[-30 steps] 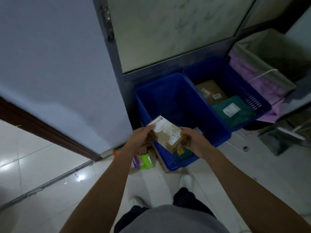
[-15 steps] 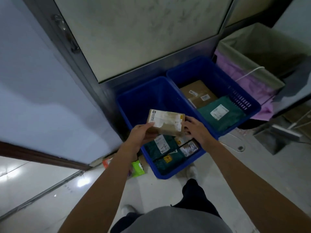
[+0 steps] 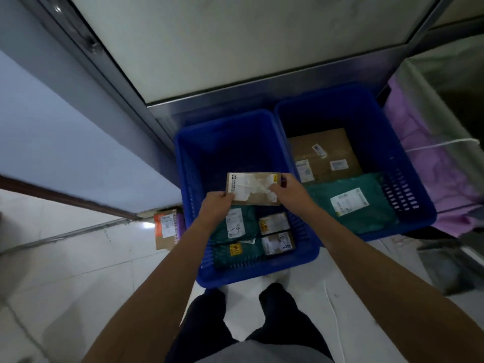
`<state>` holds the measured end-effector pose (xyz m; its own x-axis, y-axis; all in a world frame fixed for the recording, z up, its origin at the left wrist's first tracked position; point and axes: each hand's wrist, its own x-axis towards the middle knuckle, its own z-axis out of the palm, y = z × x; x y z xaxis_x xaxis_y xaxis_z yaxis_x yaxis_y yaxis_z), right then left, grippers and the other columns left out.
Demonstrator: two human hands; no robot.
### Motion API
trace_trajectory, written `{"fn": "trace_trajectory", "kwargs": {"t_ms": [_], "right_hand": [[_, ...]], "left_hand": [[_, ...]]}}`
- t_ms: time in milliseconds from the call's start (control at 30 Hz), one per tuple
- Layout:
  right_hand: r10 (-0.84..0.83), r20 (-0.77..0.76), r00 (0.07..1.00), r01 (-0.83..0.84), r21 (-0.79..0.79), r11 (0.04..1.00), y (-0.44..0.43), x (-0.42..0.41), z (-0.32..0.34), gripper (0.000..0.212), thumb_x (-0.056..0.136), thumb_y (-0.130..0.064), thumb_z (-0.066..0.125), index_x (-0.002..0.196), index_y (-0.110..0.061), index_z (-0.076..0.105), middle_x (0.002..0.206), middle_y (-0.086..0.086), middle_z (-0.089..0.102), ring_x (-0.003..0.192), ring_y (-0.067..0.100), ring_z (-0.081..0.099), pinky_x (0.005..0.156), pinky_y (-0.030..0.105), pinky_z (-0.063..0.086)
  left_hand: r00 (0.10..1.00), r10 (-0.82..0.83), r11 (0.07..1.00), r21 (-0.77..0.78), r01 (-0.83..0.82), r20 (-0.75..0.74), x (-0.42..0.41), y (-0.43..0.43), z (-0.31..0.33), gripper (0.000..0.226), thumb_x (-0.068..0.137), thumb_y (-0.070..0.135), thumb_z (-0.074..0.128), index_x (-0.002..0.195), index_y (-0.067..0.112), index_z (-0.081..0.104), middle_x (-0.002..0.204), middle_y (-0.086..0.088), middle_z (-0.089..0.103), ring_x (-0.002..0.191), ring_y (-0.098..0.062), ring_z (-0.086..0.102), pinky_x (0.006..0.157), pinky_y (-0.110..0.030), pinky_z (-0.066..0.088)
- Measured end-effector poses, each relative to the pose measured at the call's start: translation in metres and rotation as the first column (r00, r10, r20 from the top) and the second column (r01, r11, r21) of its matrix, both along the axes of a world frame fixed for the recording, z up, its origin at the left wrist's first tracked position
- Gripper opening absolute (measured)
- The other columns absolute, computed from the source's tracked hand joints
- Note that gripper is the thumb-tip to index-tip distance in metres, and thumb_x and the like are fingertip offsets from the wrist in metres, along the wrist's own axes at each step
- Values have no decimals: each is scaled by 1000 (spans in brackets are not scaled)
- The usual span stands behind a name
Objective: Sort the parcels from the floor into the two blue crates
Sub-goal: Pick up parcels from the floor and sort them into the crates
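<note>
A small brown cardboard parcel [image 3: 253,189] with a white label hangs over the left blue crate [image 3: 191,163]. My left hand [image 3: 216,205] grips its near left corner and my right hand [image 3: 286,188] pinches its right end. Below it, in that crate's near half, lie several small green and brown parcels [image 3: 235,224]. The right blue crate [image 3: 408,179] holds a large brown box [image 3: 324,150] and a green mailer bag [image 3: 353,203]. On the floor, left of the left crate, sits another brown parcel [image 3: 166,227] with an orange label.
Both crates stand against a metal-framed door [image 3: 235,48]. A bin lined with a purple bag [image 3: 429,153] stands right of the crates. White tiled floor [image 3: 78,271] spreads to the left. My legs [image 3: 248,315] are just in front of the left crate.
I have stepped closer and look straight down into the crates. Both hands have carried the brown parcel forward over the left crate and levelled it.
</note>
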<state>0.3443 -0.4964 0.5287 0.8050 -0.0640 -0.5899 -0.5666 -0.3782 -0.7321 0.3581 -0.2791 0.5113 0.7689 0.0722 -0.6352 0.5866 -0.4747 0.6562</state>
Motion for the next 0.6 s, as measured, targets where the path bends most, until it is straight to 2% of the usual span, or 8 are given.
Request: {"fn": "trace_trajectory", "kwargs": {"t_ms": [100,167,233,333,400,467,533,600], "right_hand": [[57,20,998,-53,-171,984,0,19,-20,71,100,-42,56,158,-19,21,156,10,36,129,32,50,102,47,46],[148,10,989,-140,-268,953,4,31,-34,76,101,-44,53,160,-22,12,160,15,24,130,37,48,97,46,45],[231,-26,973,-226,-345,911,7,43,-52,75,100,-43,51,159,-20,11,158,20,21,124,42,49,89,44,46],[276,-90,957,-287,-431,856,6,55,-84,71,100,-38,51,154,-8,17,152,24,24,124,44,46,84,41,42],[319,-119,940,-334,-492,804,7,59,-107,69,99,-37,54,149,-3,22,147,24,27,124,44,45,85,43,44],[329,-156,931,-358,-555,751,7,60,-131,70,98,-38,56,148,-2,23,146,23,29,126,42,43,89,44,45],[323,-214,922,-385,-608,694,8,60,-156,72,97,-40,57,148,-2,24,146,23,29,126,40,42,90,44,46],[332,-273,903,-428,-647,631,12,58,-186,76,95,-43,59,148,-2,25,148,24,27,126,40,43,89,42,47]], "left_hand": [[998,-58,996,61,58,6,14,-13,-29,24,100,30,53,93,11,66,94,-14,69,81,-25,61,68,-32,44],[998,-65,992,106,65,-7,26,-20,-51,26,101,24,49,96,3,63,93,-17,64,75,-24,56,60,-31,40],[997,-70,987,143,74,-33,38,-29,-75,25,99,19,46,99,-1,61,95,-17,62,77,-24,55,57,-29,38],[993,-91,988,119,100,-80,50,-43,-109,18,97,21,47,105,7,56,102,-13,61,85,-25,56,64,-32,43],[985,-108,986,112,124,-136,56,-48,-130,21,97,25,49,110,9,52,101,-12,59,87,-27,58,67,-34,45],[970,-157,981,86,175,-185,62,-53,-162,33,95,30,49,119,7,53,107,-16,62,90,-29,62,66,-34,47],[949,-199,976,38,215,-243,64,-58,-191,46,93,33,50,132,9,47,118,-14,60,99,-29,61,80,-38,54],[935,-233,970,0,242,-269,64,-62,-217,47,96,28,49,139,12,38,125,-12,55,109,-30,57,95,-44,51]]}}
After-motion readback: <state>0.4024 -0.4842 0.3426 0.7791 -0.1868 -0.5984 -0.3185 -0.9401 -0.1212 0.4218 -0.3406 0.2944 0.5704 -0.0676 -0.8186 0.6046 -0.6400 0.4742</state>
